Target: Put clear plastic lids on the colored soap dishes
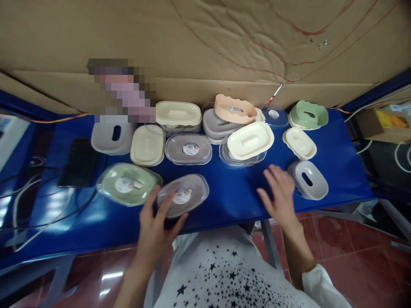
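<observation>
My left hand (159, 220) is spread at the near side of a grey oval box with a clear lid and a round label (197, 192). Its fingers reach over the lid's left part, and its thumb is by the near edge. Just left of these fingers lies a green clear-lidded box (112, 182). My right hand (279, 192) hovers above the blue table with fingers apart and nothing in them. To its right, a grey slotted piece (316, 188) rests on its side. A cream lid (250, 140) lies tilted on a clear cover behind the right hand.
Along the back stand a peach wavy-edged piece (236, 109), a green slotted piece (310, 114), cream trays (147, 145) and a grey slotted bin (107, 132). A black phone (79, 162) with cables lies left on the blue table (237, 196). Cardboard (192, 42) walls the back.
</observation>
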`<state>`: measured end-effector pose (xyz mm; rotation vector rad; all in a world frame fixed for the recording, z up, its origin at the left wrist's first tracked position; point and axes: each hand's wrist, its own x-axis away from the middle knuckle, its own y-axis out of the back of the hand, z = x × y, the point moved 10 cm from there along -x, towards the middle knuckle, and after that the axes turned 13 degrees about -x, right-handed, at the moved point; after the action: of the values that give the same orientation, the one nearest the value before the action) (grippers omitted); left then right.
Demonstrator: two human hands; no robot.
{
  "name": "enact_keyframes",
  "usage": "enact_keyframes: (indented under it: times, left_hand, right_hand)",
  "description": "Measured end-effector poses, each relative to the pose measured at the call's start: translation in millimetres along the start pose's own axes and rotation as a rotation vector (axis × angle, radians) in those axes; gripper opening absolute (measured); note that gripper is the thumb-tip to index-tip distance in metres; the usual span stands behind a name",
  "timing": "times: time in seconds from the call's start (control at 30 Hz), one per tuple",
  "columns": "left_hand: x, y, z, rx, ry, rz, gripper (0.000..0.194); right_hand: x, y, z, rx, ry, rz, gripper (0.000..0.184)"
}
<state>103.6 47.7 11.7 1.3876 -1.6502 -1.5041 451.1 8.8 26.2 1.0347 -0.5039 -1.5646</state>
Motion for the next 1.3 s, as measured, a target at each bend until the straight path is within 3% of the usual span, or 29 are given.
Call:
enact_keyframes:
  times: [0.1,0.2,0.3,0.4,0.47,0.53,0.6,0.7,0.77,0.83,0.9,0.97,1.07,1.17,1.23,1.3]
  left_hand:
    - [14,13.6,27,-0.071,0.145,-0.061,0.089]
    - [18,20.9,40,-0.078,0.208,-0.091,0.089]
    - [18,21.9,46,-0.063,0.235,-0.096,0.090]
    - [22,26.7,43,-0.131,0.240,-0.174,0.096]
    - [26,32.1,24,-0.203,0.171,-0.276,0.100]
    - [24,28.6,-10,-0.170,0.020,-0.314,0.100]
    - [14,12.3,-47,0.000,-0.157,-0.211,0.088]
    - [-4,-16.8,-89,0.042,-0.318,0.008,0.057]
    - [-13,-26.0,-99,0.037,-0.374,0.071,0.045]
    - [-17,-24.3,-98,0.074,-0.402,0.058,0.037]
    - [-18,-13.8,-91,0.143,-0.396,-0.013,0.035]
    - [-17,1.3,-84,0.233,-0.362,-0.114,0.034]
    - [-20,16.4,-80,0.354,-0.308,-0.208,0.031]
    - [-28,12.1,-94,0.355,-0.356,-0.184,0.031]
    - [-32,2.8,-106,0.324,-0.421,-0.140,0.029]
    - [-33,-6.9,-113,0.302,-0.459,-0.100,0.025]
  right_hand:
    - [13,49,-53,0.199,-0.258,-0.262,0.056]
    - [24,58,-68,0.252,-0.346,-0.310,0.048]
    - [24,36,-43,0.192,-0.295,-0.231,0.044]
    - [19,-5,10,0.039,-0.108,0.012,0.047]
    - [16,-25,43,-0.081,0.071,0.183,0.053]
    - [7,-17,43,-0.116,0.145,0.168,0.054]
    - [-11,14,1,-0.033,0.047,-0.025,0.051]
    - [-25,61,-91,0.226,-0.223,-0.249,0.058]
    - [-23,72,-136,0.291,-0.322,-0.215,0.055]
    - [-11,73,-147,0.266,-0.307,-0.174,0.043]
    - [10,68,-125,0.193,-0.217,-0.145,0.033]
    - [32,50,-84,0.089,-0.120,-0.075,0.029]
    - [53,12,-20,-0.078,-0.037,0.077,0.041]
    - [50,-10,22,-0.192,0.028,0.060,0.059]
    - [42,-13,33,-0.222,0.052,-0.001,0.076]
    - [33,-20,38,-0.234,0.078,0.028,0.089]
